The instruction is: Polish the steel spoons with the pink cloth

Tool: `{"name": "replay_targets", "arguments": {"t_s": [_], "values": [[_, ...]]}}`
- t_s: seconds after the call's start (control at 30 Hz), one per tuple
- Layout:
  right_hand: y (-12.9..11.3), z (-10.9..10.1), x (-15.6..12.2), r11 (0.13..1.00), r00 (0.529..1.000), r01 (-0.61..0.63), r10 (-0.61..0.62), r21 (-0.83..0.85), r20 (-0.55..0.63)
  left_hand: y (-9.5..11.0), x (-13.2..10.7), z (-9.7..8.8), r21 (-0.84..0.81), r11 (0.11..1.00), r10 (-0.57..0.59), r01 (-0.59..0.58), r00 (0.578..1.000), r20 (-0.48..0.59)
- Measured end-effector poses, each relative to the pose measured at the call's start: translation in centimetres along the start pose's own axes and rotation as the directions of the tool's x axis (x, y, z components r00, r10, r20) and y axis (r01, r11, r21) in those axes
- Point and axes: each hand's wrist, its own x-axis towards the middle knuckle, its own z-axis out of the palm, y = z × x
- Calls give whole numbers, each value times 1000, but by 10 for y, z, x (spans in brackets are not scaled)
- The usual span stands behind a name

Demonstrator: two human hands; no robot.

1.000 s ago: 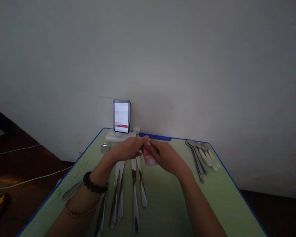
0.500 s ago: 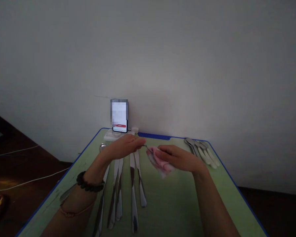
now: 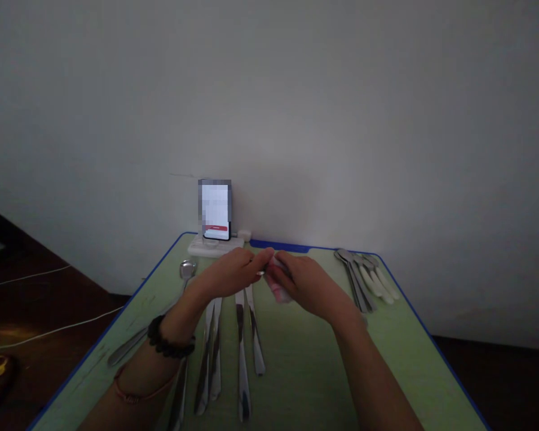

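My left hand (image 3: 233, 274) is closed on a thin metal utensil, of which only a small bright bit shows between my hands. My right hand (image 3: 308, 286) is wrapped round a pink cloth (image 3: 280, 291) and presses it against that utensil, right beside the left fingers. Both hands meet above the middle of the green table (image 3: 305, 365). Several table knives (image 3: 240, 341) lie side by side under and in front of my left hand.
A pile of spoons (image 3: 363, 278) lies at the table's far right. One long spoon (image 3: 161, 311) lies at the left edge. A phone (image 3: 216, 211) stands lit on a white base against the wall. Cables cross the dark floor at left.
My right hand with the pink cloth slid away to the right along the utensil, then came back against my left hand. The left hand stayed almost still.
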Motion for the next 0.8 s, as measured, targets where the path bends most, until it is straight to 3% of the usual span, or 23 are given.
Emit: {"name": "replay_targets", "arguments": {"t_s": [0.4,0.6,0.8], "values": [[19,0,2,998,994,44,-49,-51,-97,-4,4,11,12,1000,-22,24,995,-95],[25,-7,-2,998,996,46,-43,42,-74,-16,2,2,-144,983,-134,115,982,-132],[14,-2,1,988,996,73,-65,136,-61,1,-2,-11,-303,952,-86,39,986,-144]]}}
